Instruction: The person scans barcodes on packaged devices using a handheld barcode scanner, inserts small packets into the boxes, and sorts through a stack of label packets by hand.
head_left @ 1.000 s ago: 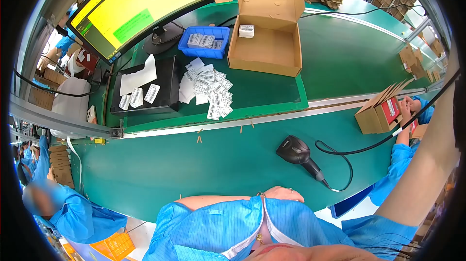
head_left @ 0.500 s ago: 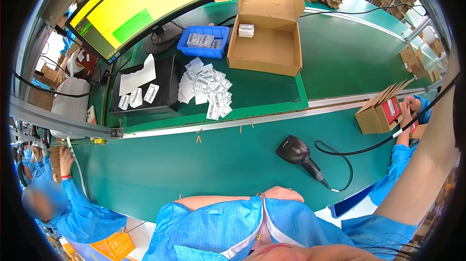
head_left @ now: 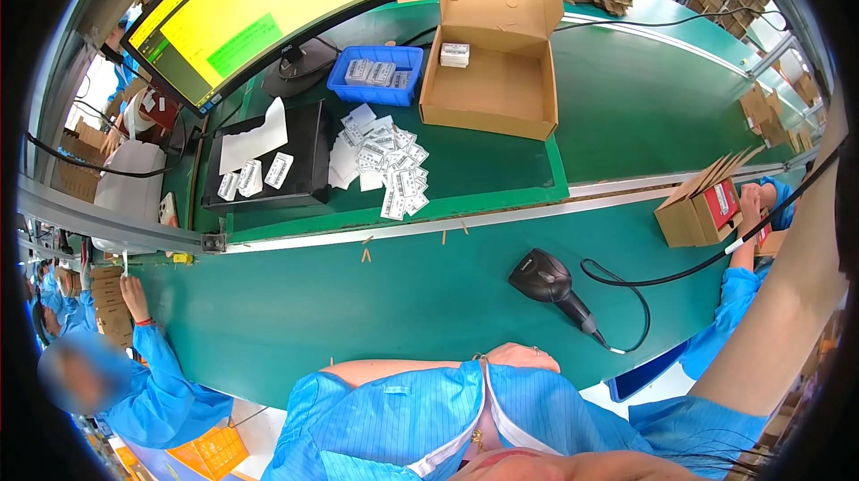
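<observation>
Scanner (head_left: 543,278) lies near left hand (head_left: 526,357), inside table edge (head_left: 637,364).

Monitor (head_left: 259,16) bezel: pretty sure it says AOC, tiny letters
Monitor screen: dark lines on yellow and green, way too small to read
Loose labels (head_left: 389,159): barcodes plus fine print, can't make out a word
Scanner (head_left: 541,276): some pale lettering on top, not legible, sorry
Red box (head_left: 721,201): white sticker with print, too small to read at this size
</observation>
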Demonstrator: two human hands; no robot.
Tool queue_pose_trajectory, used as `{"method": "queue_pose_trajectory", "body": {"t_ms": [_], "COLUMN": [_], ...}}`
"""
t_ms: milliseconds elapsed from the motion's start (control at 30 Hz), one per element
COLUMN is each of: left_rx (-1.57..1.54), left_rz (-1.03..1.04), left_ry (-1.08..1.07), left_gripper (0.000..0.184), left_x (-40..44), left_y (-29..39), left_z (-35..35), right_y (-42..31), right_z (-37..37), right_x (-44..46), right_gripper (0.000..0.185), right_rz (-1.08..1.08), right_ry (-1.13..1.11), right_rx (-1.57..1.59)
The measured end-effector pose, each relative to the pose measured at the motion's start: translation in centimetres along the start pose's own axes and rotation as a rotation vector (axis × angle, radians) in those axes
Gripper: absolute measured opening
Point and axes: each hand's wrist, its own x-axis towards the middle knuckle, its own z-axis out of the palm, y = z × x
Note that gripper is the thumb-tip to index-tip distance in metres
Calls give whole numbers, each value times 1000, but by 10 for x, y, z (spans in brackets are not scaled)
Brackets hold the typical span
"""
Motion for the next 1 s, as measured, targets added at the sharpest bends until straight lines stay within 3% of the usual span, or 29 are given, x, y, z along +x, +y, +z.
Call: {"method": "queue_pose_trajectory", "body": {"t_ms": [1000], "left_rx": [-30], "left_rz": [1], "left_ry": [-43], "left_gripper": [26], "left_x": [2], "left_y": [4], "left_z": [-4], "right_y": [16], "right_z": [-11], "right_x": [-6], "right_gripper": [30], "right_rz": [14], "right_ry": [22], "right_rx": [-121]}}
